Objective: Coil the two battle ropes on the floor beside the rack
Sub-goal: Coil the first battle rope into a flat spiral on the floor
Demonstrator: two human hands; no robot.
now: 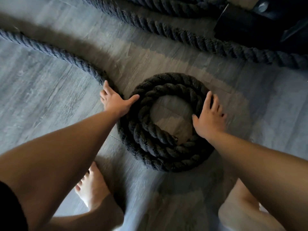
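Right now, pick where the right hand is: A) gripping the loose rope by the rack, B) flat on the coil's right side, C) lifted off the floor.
B: the right hand lies spread on the right side of the coil.

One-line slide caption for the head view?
Left hand and right hand press a partly coiled battle rope on the floor.

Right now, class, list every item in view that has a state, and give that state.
Rope coil: partly wound, flat on floor.
Rope tail: uncoiled, trailing left.
Second rope: uncoiled, lying stretched out.
Left hand: open, on coil's outer edge.
Right hand: open, pressing coil.
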